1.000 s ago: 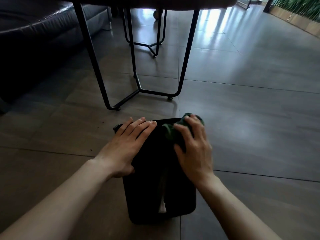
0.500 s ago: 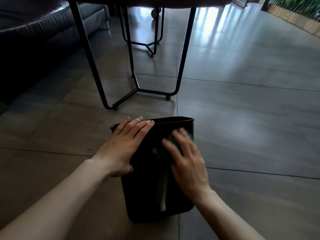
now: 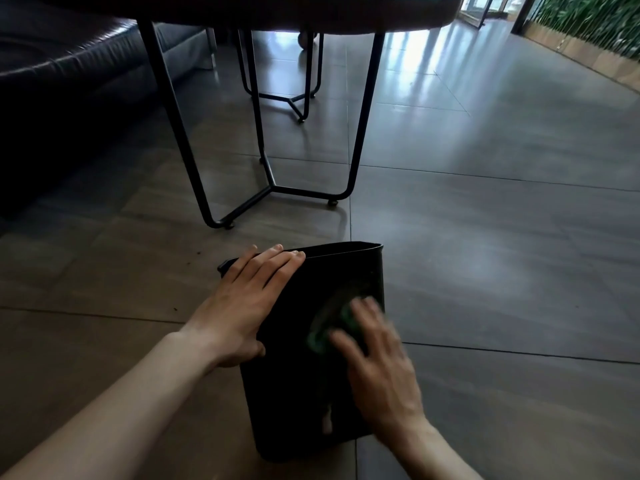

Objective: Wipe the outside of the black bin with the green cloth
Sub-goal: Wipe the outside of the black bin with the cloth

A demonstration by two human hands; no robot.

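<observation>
The black bin (image 3: 298,393) lies on its side on the tiled floor, its open rim pointing away from me. My left hand (image 3: 242,306) rests flat on the bin's upper left side, fingers reaching the rim. My right hand (image 3: 377,368) presses the green cloth (image 3: 332,323) against the bin's upward-facing wall, right of centre. That hand is blurred with motion. Only a crumpled part of the cloth shows past the fingers.
A round table with black metal legs (image 3: 273,185) stands just beyond the bin. A second table frame (image 3: 294,98) is farther back. A dark sofa (image 3: 69,81) fills the upper left. Open tiled floor (image 3: 502,237) stretches to the right, with a plant bed (image 3: 588,29) at far right.
My right hand has slid the green cloth from the bin's far rim down its wall toward me. My left hand has stayed put on the bin.
</observation>
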